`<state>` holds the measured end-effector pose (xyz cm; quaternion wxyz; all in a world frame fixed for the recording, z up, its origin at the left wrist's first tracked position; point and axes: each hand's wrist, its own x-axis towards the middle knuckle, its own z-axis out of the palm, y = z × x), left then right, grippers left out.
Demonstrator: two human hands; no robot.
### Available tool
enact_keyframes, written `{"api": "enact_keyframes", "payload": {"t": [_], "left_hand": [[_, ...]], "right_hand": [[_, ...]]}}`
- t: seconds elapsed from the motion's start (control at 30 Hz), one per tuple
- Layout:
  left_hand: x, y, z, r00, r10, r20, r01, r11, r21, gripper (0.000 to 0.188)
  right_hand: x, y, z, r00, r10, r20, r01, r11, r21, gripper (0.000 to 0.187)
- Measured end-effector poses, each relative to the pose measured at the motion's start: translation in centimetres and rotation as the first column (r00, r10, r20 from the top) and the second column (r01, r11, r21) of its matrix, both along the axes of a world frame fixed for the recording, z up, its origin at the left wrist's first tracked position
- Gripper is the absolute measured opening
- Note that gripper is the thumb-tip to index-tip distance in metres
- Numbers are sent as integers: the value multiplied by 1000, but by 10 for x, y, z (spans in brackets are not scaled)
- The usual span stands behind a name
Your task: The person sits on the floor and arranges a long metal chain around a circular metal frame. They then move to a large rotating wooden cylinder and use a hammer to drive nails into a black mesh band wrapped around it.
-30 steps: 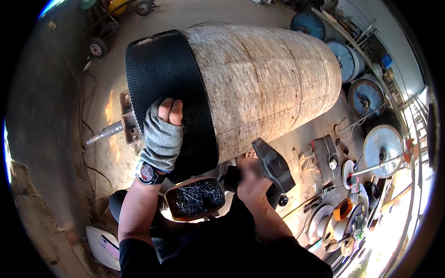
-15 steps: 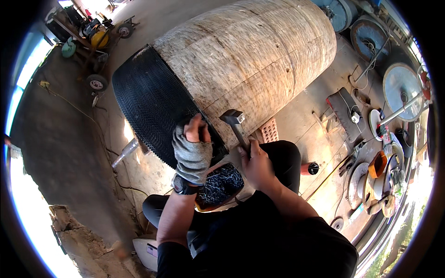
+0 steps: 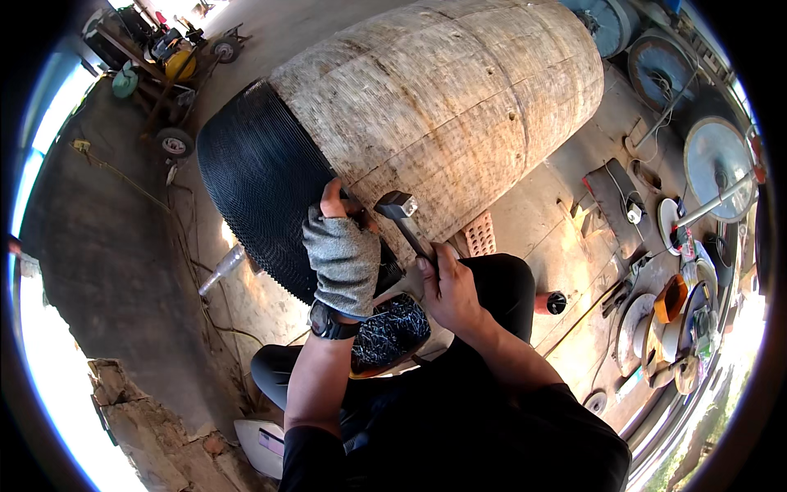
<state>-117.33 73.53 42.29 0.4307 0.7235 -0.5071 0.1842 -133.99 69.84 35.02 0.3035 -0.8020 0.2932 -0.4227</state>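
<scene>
A big wooden drum [image 3: 426, 107] lies in front of me, its left end covered by a black ridged covering [image 3: 262, 164]. My left hand [image 3: 340, 238], in a grey fingerless glove, rests at the covering's right edge, fingers bent together; whatever they pinch is too small or hidden to make out. In my right hand [image 3: 451, 289] is a hammer [image 3: 398, 207], gripped by its handle, its head raised beside the left fingers over the bare wood. Below, between my legs, sits a container of many small nails [image 3: 392, 330], partly covered by my left wrist.
A perforated brick [image 3: 479, 234] stands under the drum's near side. On the right floor are a red can [image 3: 550, 302], a dark padded board [image 3: 615, 205] and several discs. A metal shaft [image 3: 221, 269] juts from the drum's left end; a wheeled cart [image 3: 168, 74] stands far left.
The hammer head has shifted slightly left, nearer the left fingers. My left hand has turned a little, its index finger more raised.
</scene>
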Motion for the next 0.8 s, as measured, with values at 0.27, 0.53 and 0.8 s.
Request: {"api": "enact_keyframes", "payload": {"t": [0.27, 0.53, 0.8], "left_hand": [[0, -11, -3, 994, 92, 59, -93, 995, 24, 75], [-4, -7, -4, 990, 141, -7, -140, 987, 76, 89], [-52, 73, -45, 984, -173, 34, 155, 942, 299, 45]], "right_hand": [[7, -2, 20, 994, -22, -105, 10, 993, -116, 21], [7, -5, 28, 980, -60, -191, 43, 995, -93, 18], [6, -10, 27, 963, -35, -269, 1, 992, -125, 23]]}}
